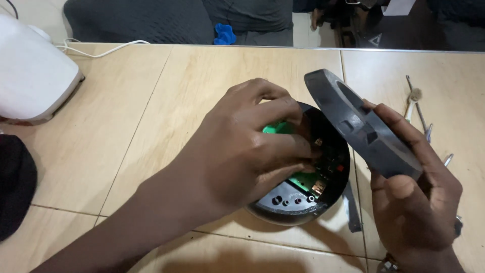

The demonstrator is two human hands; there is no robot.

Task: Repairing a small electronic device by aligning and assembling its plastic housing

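The left hand (237,151) lies over a round black plastic device shell (293,205) that rests on the pale wooden counter (166,101). Its fingers (283,146) are curled down into the opened top, where a green circuit board (308,179) shows with small metal connectors and dark components. Whether those fingertips pinch anything I cannot tell; they hide their own ends.

The right hand (417,202) has its grip closed on a dark grey round plastic cover (361,126), held tilted on edge just right of the shell, thumb on the near side and fingers behind the rim.

The cover looks stiff and light, with moulded notches in its wall; the rim seems the safe place to hold it, as now. The shell looks rigid too, but the board inside strikes me as delicate, better steadied by the outer wall than pressed on its parts.

A flat dark strip (352,207) lies beside the shell. Thin metal tools (417,108) lie on the counter beyond the right hand. At the far left sits a white rounded plastic appliance (30,76) with a white cable (103,49), and a black cloth-like thing (15,184) lies below it.
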